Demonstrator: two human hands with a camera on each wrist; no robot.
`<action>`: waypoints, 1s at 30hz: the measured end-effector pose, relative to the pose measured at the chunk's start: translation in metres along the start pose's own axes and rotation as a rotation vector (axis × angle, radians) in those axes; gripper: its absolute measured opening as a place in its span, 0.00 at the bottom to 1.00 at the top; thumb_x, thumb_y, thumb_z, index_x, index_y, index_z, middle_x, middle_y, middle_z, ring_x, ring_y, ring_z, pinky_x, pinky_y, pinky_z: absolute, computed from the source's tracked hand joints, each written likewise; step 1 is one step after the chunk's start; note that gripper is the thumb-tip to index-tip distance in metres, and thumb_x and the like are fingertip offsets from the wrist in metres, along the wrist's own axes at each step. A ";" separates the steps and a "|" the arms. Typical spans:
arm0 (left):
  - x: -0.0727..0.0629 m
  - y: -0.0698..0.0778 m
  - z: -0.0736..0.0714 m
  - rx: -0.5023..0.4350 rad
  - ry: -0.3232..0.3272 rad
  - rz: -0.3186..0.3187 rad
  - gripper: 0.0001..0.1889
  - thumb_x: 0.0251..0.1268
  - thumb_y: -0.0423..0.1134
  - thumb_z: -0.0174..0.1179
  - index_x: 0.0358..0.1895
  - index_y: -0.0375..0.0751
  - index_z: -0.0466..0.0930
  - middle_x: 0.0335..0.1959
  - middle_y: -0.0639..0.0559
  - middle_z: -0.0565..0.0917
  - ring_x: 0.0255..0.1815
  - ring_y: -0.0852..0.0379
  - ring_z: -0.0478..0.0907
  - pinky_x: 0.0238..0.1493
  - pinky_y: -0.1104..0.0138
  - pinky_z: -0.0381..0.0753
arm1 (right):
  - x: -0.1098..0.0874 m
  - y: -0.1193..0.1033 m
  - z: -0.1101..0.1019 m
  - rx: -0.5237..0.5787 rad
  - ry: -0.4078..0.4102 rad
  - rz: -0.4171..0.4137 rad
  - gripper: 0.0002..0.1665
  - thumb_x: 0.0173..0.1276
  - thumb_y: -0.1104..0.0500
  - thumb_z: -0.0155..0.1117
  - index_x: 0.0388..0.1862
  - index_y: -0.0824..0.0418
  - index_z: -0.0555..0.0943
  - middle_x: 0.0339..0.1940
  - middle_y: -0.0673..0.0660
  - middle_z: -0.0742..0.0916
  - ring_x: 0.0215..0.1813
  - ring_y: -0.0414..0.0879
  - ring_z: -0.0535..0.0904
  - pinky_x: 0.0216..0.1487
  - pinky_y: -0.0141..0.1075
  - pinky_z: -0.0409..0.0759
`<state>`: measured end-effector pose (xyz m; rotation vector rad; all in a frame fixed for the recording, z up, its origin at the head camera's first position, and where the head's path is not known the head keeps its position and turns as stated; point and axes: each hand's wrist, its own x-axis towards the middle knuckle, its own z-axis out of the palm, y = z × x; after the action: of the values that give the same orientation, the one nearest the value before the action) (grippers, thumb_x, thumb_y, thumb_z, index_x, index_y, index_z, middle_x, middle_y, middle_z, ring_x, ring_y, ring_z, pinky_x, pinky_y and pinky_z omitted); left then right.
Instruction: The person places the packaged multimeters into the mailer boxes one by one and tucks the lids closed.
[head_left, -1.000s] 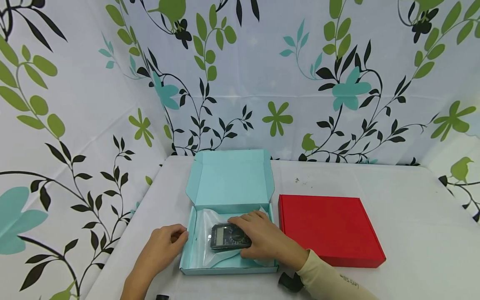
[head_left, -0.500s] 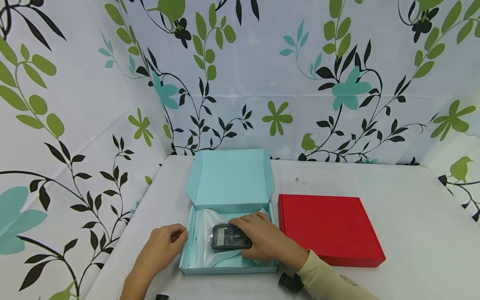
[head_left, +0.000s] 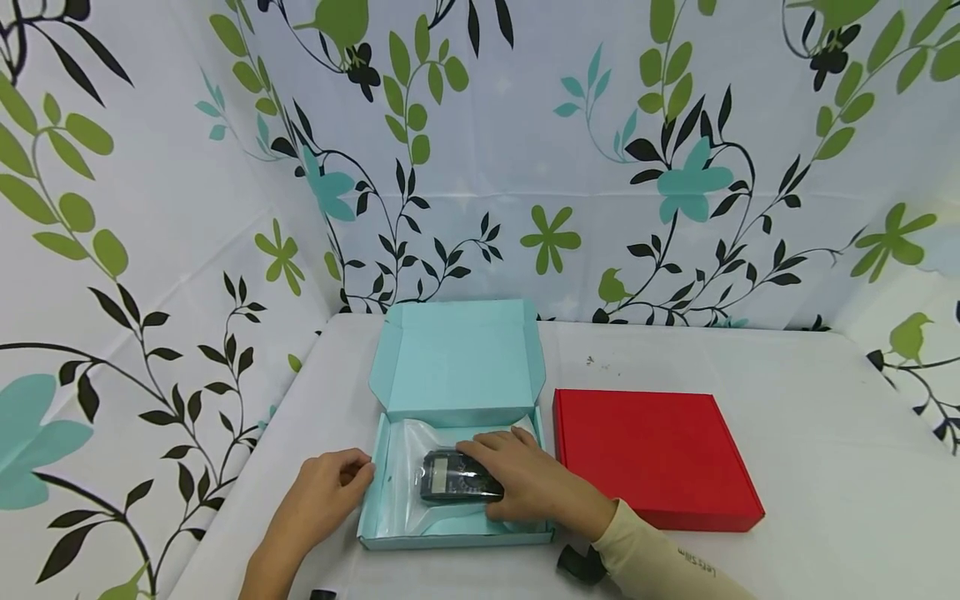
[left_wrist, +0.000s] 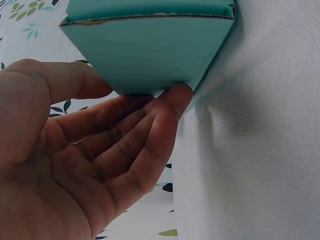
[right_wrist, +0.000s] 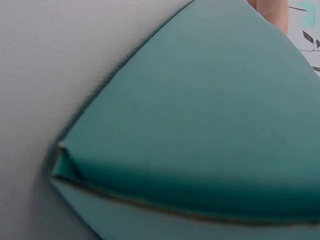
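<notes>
In the head view a black digital multimeter (head_left: 452, 477) with a small grey display lies flat over clear plastic bags (head_left: 408, 483) inside an open light-teal cardboard box (head_left: 457, 542). My right hand (head_left: 536, 479) grips the meter's right end from above, fingers at its far edge and thumb at its near edge. Against the box's left wall rest the fingertips of my left hand (head_left: 322, 492). The left wrist view shows that hand (left_wrist: 100, 145) with loosely bent fingers touching the teal side (left_wrist: 155, 55). In the right wrist view the box wall (right_wrist: 200, 110) hides most of my right hand.
A closed red box (head_left: 652, 458) stands just right of the teal one, whose lid (head_left: 461, 358) is folded back. Near the right sleeve lies a black object (head_left: 581, 564); another dark piece (head_left: 324, 594) shows at the bottom edge. A patterned cloth (head_left: 480, 167) hangs behind the white table.
The view shifts slightly. The multimeter's top tilts a little, and its dial looks darker; both hands stay in nearly the same places.
</notes>
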<state>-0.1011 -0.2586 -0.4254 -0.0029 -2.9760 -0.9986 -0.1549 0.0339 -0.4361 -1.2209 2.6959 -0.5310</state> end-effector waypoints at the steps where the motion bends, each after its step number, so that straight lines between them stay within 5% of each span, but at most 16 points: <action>1: 0.000 0.000 0.000 0.001 -0.001 0.000 0.07 0.72 0.35 0.63 0.42 0.37 0.89 0.33 0.57 0.86 0.33 0.60 0.79 0.34 0.62 0.81 | 0.000 0.000 0.000 0.000 -0.004 0.004 0.50 0.54 0.55 0.82 0.76 0.52 0.72 0.68 0.53 0.79 0.68 0.49 0.73 0.71 0.60 0.65; 6: 0.001 -0.001 0.000 0.001 -0.002 0.001 0.06 0.72 0.35 0.63 0.42 0.38 0.89 0.33 0.57 0.86 0.33 0.60 0.79 0.34 0.62 0.81 | -0.002 -0.001 -0.002 0.019 -0.009 0.024 0.55 0.52 0.53 0.83 0.79 0.54 0.69 0.71 0.55 0.77 0.71 0.51 0.71 0.73 0.61 0.62; 11: 0.001 -0.001 0.001 -0.006 -0.004 -0.008 0.07 0.72 0.35 0.63 0.43 0.38 0.89 0.33 0.56 0.86 0.33 0.60 0.79 0.34 0.62 0.81 | -0.008 0.000 -0.012 0.054 0.032 -0.005 0.50 0.59 0.52 0.79 0.79 0.58 0.69 0.73 0.56 0.76 0.73 0.52 0.69 0.74 0.62 0.59; 20: -0.002 -0.002 -0.001 -0.011 0.011 -0.010 0.09 0.71 0.36 0.65 0.47 0.36 0.89 0.36 0.55 0.87 0.36 0.58 0.82 0.37 0.60 0.84 | -0.020 0.009 -0.045 0.082 0.235 -0.024 0.47 0.62 0.52 0.78 0.77 0.61 0.70 0.74 0.62 0.74 0.74 0.58 0.68 0.70 0.62 0.67; 25: -0.001 -0.001 -0.002 -0.030 0.083 0.007 0.21 0.71 0.35 0.64 0.63 0.29 0.80 0.48 0.43 0.88 0.46 0.47 0.87 0.45 0.55 0.87 | -0.024 0.015 -0.053 0.166 0.341 0.080 0.51 0.60 0.53 0.79 0.79 0.62 0.67 0.78 0.65 0.68 0.75 0.63 0.66 0.61 0.63 0.77; 30: 0.008 -0.002 -0.002 -0.071 0.139 0.068 0.32 0.73 0.37 0.64 0.75 0.30 0.66 0.68 0.36 0.77 0.62 0.37 0.80 0.53 0.48 0.84 | -0.024 0.026 -0.054 0.282 0.371 0.214 0.53 0.63 0.54 0.77 0.81 0.66 0.61 0.81 0.70 0.62 0.78 0.68 0.59 0.59 0.65 0.77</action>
<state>-0.1094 -0.2612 -0.4250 -0.0333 -2.7952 -1.0504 -0.1715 0.0815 -0.3963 -0.8155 2.8581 -1.1562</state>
